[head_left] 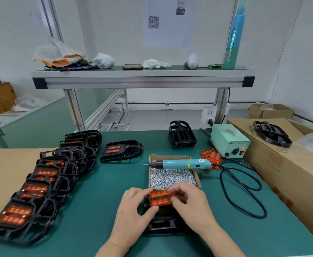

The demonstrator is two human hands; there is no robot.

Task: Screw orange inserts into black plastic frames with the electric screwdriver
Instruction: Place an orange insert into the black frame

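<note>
An orange insert (160, 198) lies in the top of a black plastic frame (163, 224) on the green mat near the front edge. My left hand (135, 210) pinches the insert's left side, thumb at its lower edge. My right hand (189, 203) pinches its right side from above. The teal electric screwdriver (185, 163) lies untouched across the cardboard box of small silver screws (170, 178), tip pointing left. Loose orange inserts (210, 154) are piled behind the screwdriver's cord end.
A row of several black frames with orange inserts (40, 184) overlaps along the left. One more such frame (121, 150) lies mid-table, and empty black frames (182, 134) are stacked behind. The power supply (229, 140) and its black cable (244, 191) sit right, beside cardboard boxes (281, 164).
</note>
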